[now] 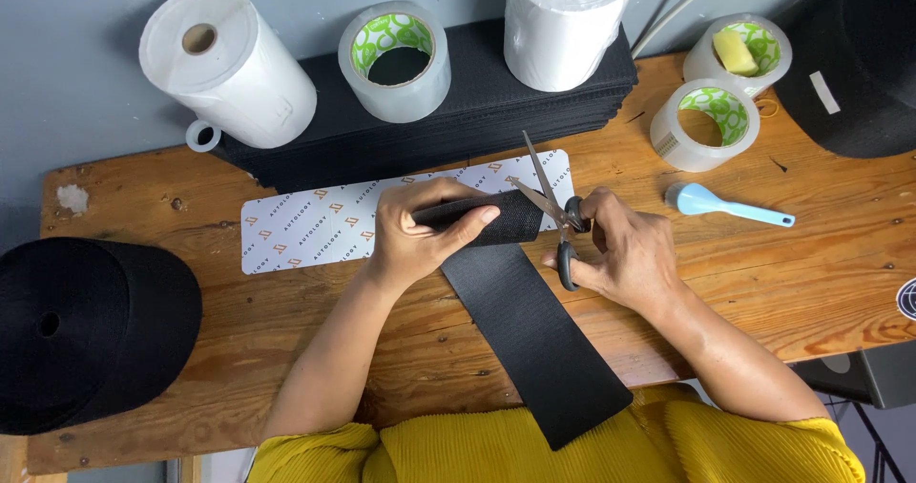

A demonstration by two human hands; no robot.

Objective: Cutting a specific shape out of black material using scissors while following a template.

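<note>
At the far left of the desk (239,368) lies a big black roll of webbing (86,330). Behind it a white paper roll (224,63) lies on its side, and next to that a clear tape roll (396,61) rests on a stack of black fabric pieces (458,120). A white printed card strip (324,223) lies flat in front of the stack.

Your left hand (420,233) sits over the right end of that card, its grip closed around the folded top end of the black webbing strip (534,340), thumb on top. The strip runs from there down and to the right, over the desk's near edge toward your yellow top.

Your right hand (625,254) holds the scissors (553,206), fingers through the black handles, blades apart and meeting the strip's folded end.

Further right lie a light blue handled tool (725,204), two more tape rolls (706,125), and another black roll (859,63) in the corner.
</note>
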